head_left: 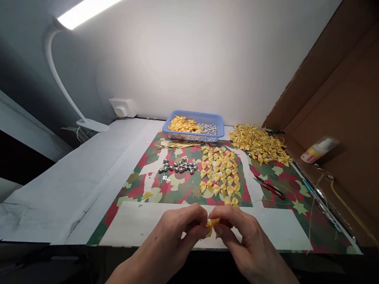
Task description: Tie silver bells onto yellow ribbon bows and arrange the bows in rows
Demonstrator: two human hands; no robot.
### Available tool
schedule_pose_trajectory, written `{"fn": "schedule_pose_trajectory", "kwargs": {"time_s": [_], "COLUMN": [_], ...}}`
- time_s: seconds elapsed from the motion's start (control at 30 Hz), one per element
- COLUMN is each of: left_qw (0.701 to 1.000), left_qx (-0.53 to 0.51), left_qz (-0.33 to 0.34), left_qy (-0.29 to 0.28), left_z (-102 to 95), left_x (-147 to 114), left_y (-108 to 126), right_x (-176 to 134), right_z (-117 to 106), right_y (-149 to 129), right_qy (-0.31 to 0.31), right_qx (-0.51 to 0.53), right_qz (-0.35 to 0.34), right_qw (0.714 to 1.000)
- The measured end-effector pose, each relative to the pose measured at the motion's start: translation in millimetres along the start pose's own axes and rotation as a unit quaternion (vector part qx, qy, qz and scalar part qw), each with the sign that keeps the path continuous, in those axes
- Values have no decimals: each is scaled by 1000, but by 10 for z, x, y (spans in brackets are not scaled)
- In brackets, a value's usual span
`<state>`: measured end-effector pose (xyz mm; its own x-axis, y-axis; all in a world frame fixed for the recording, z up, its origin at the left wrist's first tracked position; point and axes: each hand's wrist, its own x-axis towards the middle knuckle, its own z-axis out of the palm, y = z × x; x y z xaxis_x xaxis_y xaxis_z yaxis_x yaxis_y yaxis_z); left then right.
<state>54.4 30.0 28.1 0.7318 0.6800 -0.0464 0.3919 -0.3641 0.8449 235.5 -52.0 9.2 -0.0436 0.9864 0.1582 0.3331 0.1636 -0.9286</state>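
Between my two hands is a small yellow ribbon bow (pixel 209 228), partly covered by my fingertips. My left hand (pixel 185 228) pinches its left side, thumb against forefinger. On the other side, my right hand (pixel 237 228) pinches the bow the same way. Just beyond my fingers lie rows of yellow bows (pixel 219 177), with one bow (pixel 232 202) nearest my right hand. Left of the rows, a group of silver bells or beads (pixel 181 165) rests on the camouflage-patterned mat (pixel 174 193).
A blue basket (pixel 193 136) at the back holds yellow bows and silver pieces. Thin gold ties (pixel 179 145) lie before it. Right are a heap of finished-looking bows with cords (pixel 260 144), red-handled snips (pixel 271 187) and a bottle (pixel 318 150). A lamp (pixel 63 85) stands left.
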Motion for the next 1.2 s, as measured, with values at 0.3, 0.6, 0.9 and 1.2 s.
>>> {"fn": "schedule_pose_trajectory", "kwargs": {"time_s": [0.3,0.6,0.9,1.2], "left_qw": [999,997,995,992], "left_qx": [28,-31,-14,-78], "left_qz": [-5,-49,-61,-58], "left_qy": [-38,-50,-73,-78], "left_z": [20,-12,-5,-10], "left_x": [-32,-47,-53,-50], "left_y": [2,75,50,33], "right_x": [24,2,-16,-37], "right_z": [31,-34,-57,-38], "right_y": [-2,-27,-31,36], "right_qy": [-28,-39,-48,-88], "right_qx": [-32,0,-122,-161], "right_qz": [-11,41,-60,-42], "right_qw": [999,998,990,982]}}
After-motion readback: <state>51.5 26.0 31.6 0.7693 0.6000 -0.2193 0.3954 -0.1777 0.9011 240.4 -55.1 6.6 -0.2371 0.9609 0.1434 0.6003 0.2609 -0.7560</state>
